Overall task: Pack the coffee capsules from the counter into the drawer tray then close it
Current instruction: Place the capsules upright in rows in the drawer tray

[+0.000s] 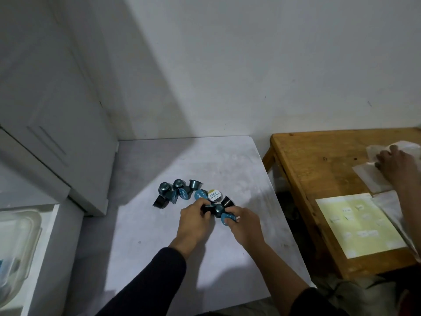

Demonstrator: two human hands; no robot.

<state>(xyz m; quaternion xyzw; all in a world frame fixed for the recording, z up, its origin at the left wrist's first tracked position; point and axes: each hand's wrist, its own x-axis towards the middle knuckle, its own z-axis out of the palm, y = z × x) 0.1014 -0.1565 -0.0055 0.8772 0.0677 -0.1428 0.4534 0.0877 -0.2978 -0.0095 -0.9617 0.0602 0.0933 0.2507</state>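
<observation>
Several coffee capsules (180,192), mostly blue with a few black, lie in a loose cluster on the pale counter (159,236). One capsule with a white and yellow lid (214,194) sits among them. My left hand (196,221) grips a black capsule (207,209) at the cluster's near edge. My right hand (245,224) holds a blue-lidded capsule (227,218) right beside it. At the far left, an open white drawer (49,224) holds a clear plastic tray (18,238).
A white cabinet (57,133) stands left of the counter against the wall. To the right is a wooden table (319,169) with a yellow-green sheet (357,224) and papers, where another person's hand (396,165) rests.
</observation>
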